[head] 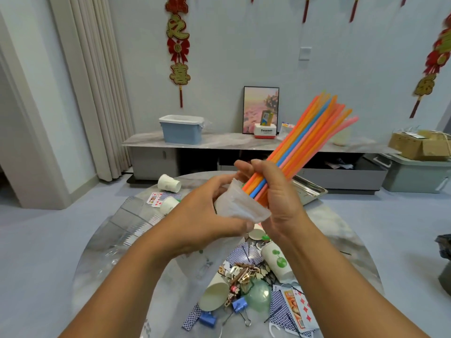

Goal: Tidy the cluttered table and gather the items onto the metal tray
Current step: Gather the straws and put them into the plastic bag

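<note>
So the bundle of colored straws (305, 142) is up in the air over the round table (336, 230), fanning up and right. Right hand (278, 198) has its fingers curled tight around the lower part. Left hand (207, 211) pinches the clear plastic sleeve (236, 206) over the bottom ends. Metal tray (310, 191) sits just behind.

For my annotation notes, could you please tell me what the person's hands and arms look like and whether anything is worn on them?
Both the left hand and the right hand are bare: no gloves, rings or watch show. Both forearms are uncovered down to the bottom edge of the picture, with no sleeve or wristband showing. The fingers carry no markings.
</note>
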